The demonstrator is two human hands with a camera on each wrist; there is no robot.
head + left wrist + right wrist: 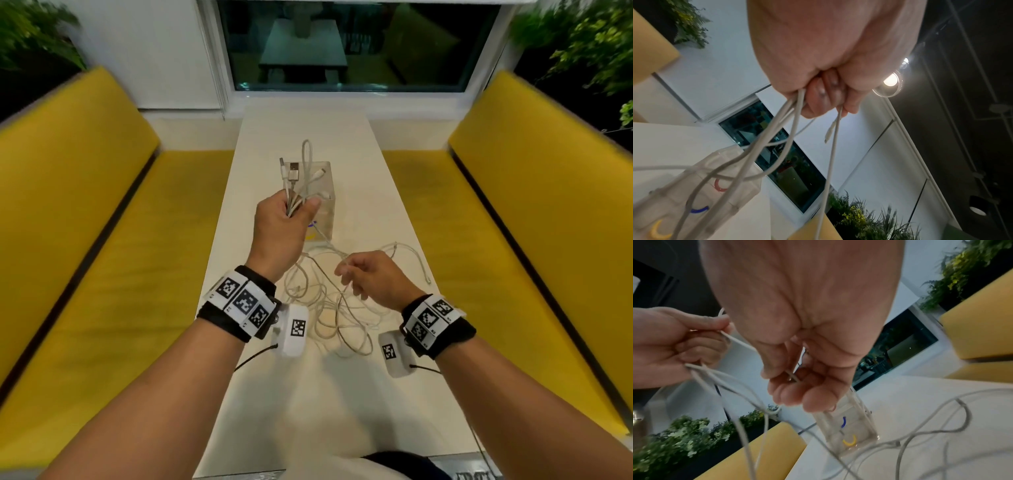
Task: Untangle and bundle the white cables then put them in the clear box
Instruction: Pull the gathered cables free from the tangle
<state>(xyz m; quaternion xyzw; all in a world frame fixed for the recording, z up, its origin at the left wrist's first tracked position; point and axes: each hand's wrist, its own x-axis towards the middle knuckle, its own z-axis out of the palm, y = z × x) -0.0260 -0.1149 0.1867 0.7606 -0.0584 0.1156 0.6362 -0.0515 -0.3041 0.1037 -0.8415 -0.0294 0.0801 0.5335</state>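
Two bare forearms, no sleeves. Each wrist wears a black fabric band [236,320] topped with white plates printed with black square-patterned markers. A small white camera pod [294,329] bearing one marker hangs from each band, and a thin black cable [255,357] trails from each pod.

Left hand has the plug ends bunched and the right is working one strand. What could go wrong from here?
1. The loops on the table are tangled; pulling the strand in the right hand may tighten a knot.
2. Cable runs beside the clear box; lifting the left hand could tip it.
3. The plug ends stick out unevenly, so one may slip from the grip.
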